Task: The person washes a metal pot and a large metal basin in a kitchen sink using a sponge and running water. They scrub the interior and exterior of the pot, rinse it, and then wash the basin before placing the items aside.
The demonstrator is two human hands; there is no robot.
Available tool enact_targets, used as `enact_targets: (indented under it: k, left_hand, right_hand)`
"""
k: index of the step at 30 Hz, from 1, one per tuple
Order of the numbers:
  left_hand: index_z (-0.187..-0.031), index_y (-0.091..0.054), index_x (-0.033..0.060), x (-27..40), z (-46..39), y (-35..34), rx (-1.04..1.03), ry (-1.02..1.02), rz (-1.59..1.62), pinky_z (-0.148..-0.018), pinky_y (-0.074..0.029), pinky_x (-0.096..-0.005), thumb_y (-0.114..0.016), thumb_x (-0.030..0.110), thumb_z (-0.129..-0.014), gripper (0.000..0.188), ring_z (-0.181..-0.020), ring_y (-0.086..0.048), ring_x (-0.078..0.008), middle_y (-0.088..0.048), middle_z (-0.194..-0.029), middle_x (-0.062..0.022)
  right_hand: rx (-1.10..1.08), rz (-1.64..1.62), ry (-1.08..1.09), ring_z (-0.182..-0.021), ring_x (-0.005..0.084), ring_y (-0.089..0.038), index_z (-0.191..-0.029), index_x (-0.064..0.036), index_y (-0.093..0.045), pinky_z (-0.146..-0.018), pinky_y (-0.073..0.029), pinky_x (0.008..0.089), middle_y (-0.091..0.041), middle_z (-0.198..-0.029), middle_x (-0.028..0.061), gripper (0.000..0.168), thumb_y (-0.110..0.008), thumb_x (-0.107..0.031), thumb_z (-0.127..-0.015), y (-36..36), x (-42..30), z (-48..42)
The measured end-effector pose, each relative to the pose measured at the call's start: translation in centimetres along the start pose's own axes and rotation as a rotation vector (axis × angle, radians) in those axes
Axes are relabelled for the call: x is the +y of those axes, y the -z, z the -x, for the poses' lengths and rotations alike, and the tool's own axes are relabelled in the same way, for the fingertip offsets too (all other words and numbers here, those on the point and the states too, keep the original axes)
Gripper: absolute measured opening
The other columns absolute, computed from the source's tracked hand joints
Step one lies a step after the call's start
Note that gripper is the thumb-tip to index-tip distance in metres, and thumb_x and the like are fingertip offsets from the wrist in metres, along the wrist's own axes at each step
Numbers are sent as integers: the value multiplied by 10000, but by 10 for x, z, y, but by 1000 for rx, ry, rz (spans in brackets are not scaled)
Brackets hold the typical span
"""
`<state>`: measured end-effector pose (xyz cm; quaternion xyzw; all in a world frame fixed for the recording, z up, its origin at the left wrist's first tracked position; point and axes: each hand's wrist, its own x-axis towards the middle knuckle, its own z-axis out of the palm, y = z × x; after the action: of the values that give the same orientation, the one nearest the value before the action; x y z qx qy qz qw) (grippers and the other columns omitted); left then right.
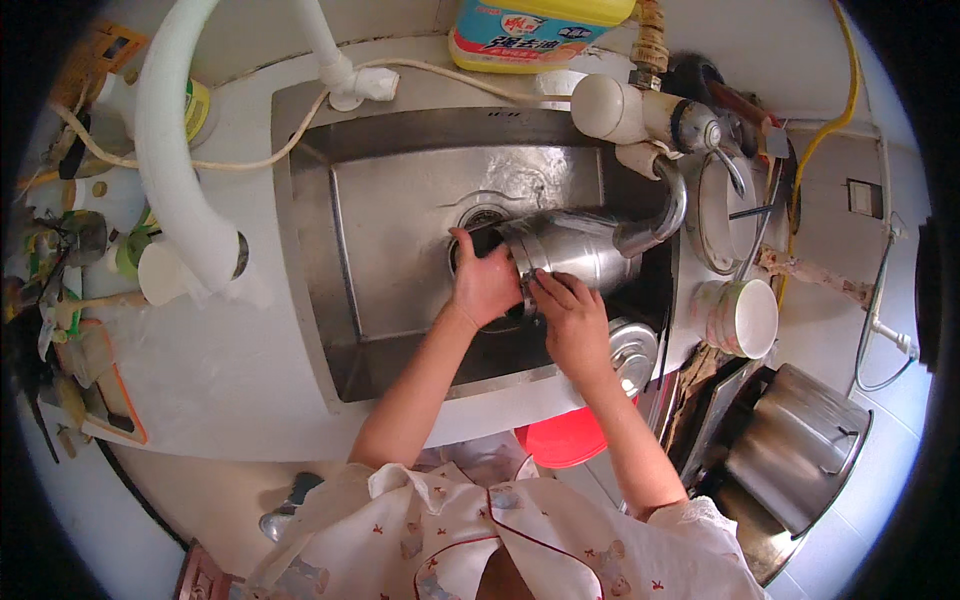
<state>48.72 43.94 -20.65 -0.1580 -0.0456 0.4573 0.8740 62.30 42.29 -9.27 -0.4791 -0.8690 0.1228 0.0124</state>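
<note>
A stainless steel kettle or pot (574, 240) lies tilted on its side over the steel sink (397, 262), its dark mouth towards the left, near the drain. My left hand (487, 281) is at that mouth, thumb spread upward, the palm by the rim. My right hand (577, 322) lies against the lower side of the rim with its fingers bent onto the metal. The curved spout of the tap (671, 202) reaches down to the vessel's right part. Beside my right wrist a round metal lid (634, 356) rests at the sink's front right corner.
A yellow detergent jug (540, 37) stands behind the sink. White pipes (172, 150) and a cream cable cross the left side. Stacked bowls (750, 319) and a white-rimmed pan stand at the right, a large steel pot (799, 450) lower right. A red basin (566, 439) is below the counter edge.
</note>
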Motion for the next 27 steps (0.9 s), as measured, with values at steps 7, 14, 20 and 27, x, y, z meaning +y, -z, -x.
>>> enact_targets:
  k: [7,14,20,27]
  left_hand:
    - [-1302,-378,69,8,-27,-28,465,-37,-361,-999,-318,-380,-271,842,-687,994,-1199,-408,-249,-474,-1259,-87]
    - [-1388,-266,72,30,-43,-20,240,-210,-255,-1053,-234,-407,-251,817,-726,997,-1231,-374,-271,-382,-1371,-86]
    - [-1364,-321,88,23,-48,-26,391,-100,-440,-1047,-246,-397,-246,804,-742,951,-1256,-356,-251,-374,-1384,-70]
    - [-1328,-368,56,29,-64,-28,260,-170,-386,-1043,-265,-411,-308,528,-914,630,-1229,-399,-271,-441,-1334,-92]
  right_hand:
    - [141,-48,-57,-1051,268,-512,-1079,-77,-613,-833,-412,398,-573,-1169,33,389,-547,-25,-699,-27,10,-73]
    - [251,11,-162,-1107,247,-489,-1151,-104,-591,-858,-385,382,-546,-1229,20,475,-543,-14,-687,-47,8,-4]
    - [386,31,-158,-1047,271,-521,-1109,-66,-596,-832,-407,390,-561,-1187,61,392,-548,-24,-723,-44,18,-53]
    - [458,-72,-148,-1040,333,-559,-1199,-91,-556,-829,-433,392,-572,-1167,161,494,-490,56,-732,-54,32,-44]
